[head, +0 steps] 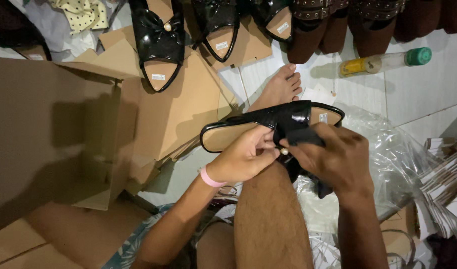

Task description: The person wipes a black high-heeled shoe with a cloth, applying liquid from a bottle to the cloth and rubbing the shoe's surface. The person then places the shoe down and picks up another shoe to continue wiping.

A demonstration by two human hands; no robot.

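Note:
A black glossy sandal point(268, 124) with a tan insole lies sideways across my knee. My left hand point(246, 157), with a pink band on the wrist, grips the sandal at its strap, fingers pinching near a small pearl bead point(284, 151). My right hand point(338, 157) is closed on a black bow piece point(301, 134) at the same strap, pressing it against the sandal. My leg point(268, 219) and bare foot point(281, 87) stretch out underneath.
Flattened brown cardboard point(173, 114) and a large box point(49, 134) fill the left. Several black sandals point(158, 40) and brown shoes point(338, 25) line the top. A yellow bottle with a green cap point(383, 61) lies on the white tiles. Clear plastic bags point(398, 159) and stacked card pieces point(448, 174) sit at the right.

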